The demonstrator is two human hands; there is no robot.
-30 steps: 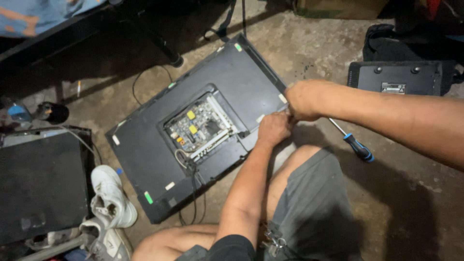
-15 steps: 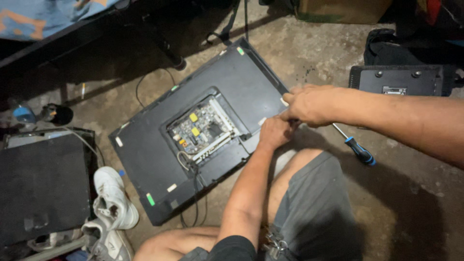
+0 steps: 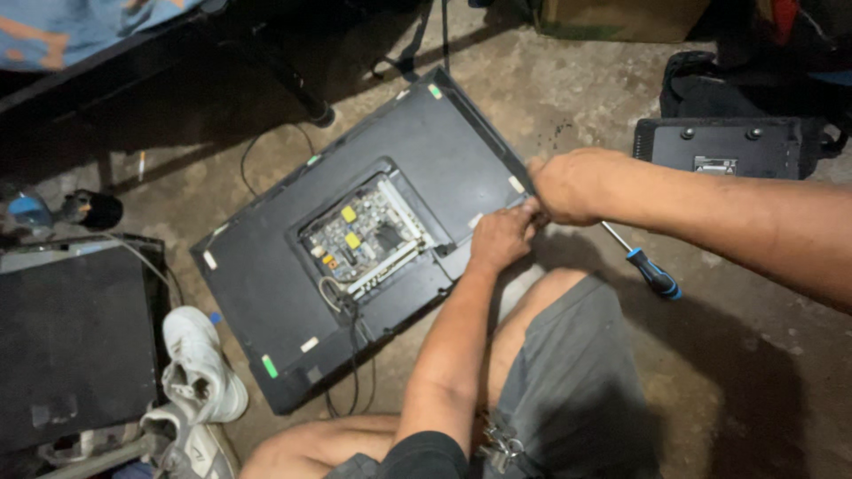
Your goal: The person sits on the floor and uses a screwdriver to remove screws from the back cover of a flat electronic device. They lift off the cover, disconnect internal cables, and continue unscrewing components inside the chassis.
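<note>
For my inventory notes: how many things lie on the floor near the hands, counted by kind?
Flat-panel screen, back up, circuit board exposed: 1
Screwdriver with blue-black handle: 1
Black electronic boxes: 2
White sneakers: 2
Total: 6

Flat black screen panel point(image 3: 266, 284), face down on a concrete floor point(image 3: 728, 355), back opening exposing a circuit board point(image 3: 364, 235) with yellow parts; cable trailing from its lower edge. Left hand point(image 3: 499, 238) and right hand point(image 3: 568, 184) both at the panel's right edge, fingers closed together there. Screwdriver point(image 3: 646, 269), blue-and-black handle, on the floor just beside the right hand. White sneakers point(image 3: 200, 381) at lower left, beside a second dark panel point(image 3: 75, 341). Black box point(image 3: 719, 146) at upper right. Grey shorts point(image 3: 568, 390) below.
</note>
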